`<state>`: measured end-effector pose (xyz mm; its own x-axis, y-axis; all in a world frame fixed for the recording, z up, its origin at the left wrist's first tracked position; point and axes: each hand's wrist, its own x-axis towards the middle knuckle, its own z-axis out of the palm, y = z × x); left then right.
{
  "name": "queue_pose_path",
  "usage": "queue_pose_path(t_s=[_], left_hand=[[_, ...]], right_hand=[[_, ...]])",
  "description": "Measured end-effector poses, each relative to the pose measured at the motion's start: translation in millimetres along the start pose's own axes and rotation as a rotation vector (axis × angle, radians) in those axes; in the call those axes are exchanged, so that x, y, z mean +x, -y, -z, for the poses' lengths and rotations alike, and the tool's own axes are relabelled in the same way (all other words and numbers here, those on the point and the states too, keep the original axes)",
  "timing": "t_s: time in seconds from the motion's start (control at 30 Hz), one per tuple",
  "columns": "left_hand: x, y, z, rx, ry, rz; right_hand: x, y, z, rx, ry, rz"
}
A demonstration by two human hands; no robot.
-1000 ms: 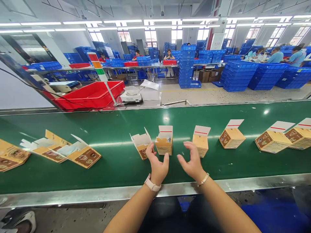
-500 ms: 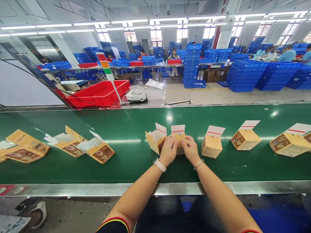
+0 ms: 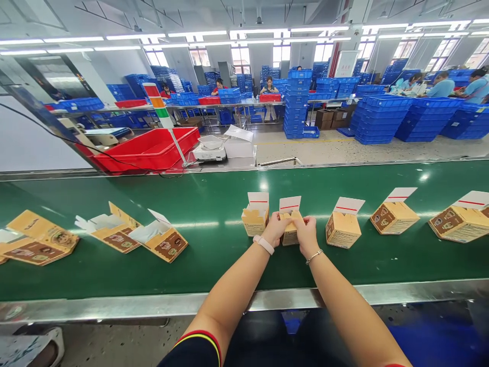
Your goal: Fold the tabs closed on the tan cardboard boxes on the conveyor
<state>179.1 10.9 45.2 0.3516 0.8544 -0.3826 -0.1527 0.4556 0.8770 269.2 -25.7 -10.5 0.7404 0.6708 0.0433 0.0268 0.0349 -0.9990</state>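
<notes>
A small tan carton stands on the green belt, its white red-striped lid flap up at the back. My left hand is closed on its left side, thumb and fingers at the inner flaps. Over the right side, my right hand is closed in the same way, thumb on the top flap. Both hands partly cover this carton. Just left of my left hand stands an open carton with its flaps raised. To the right of my right hand is another carton, its top flaps folded in and its lid raised.
More cartons with raised lids, such as a brown-sided carton, stand farther right. Several open cartons lie tilted at left, including one. A metal rail edges the belt. Beyond it are a red bin and a scale.
My hands and the carton between them have shifted slightly right along with the other cartons. The open carton beside my left hand has turned to face me more squarely.
</notes>
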Motion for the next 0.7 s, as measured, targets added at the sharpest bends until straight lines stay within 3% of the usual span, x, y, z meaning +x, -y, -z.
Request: queue_pose_path(t_s=[0.17,0.33,0.4,0.5,0.7], left_hand=[[2,2,-11.7,-0.006,0.028,0.039],[-17,7,-6.4,-0.001,0.067,-0.096],[-30,9,1.9,0.072,0.107,-0.227],[-50,12,19.0,0.257,0.163,-0.388],[-72,18,47.2,0.515,0.064,-0.592]], right_hand=[[2,14,9,0.036,-0.02,-0.151],[1,25,25,0.095,-0.071,-0.185],[2,28,36,0.106,-0.125,-0.126],[5,31,52,0.026,-0.162,0.079],[13,37,77,-0.25,0.116,0.4]])
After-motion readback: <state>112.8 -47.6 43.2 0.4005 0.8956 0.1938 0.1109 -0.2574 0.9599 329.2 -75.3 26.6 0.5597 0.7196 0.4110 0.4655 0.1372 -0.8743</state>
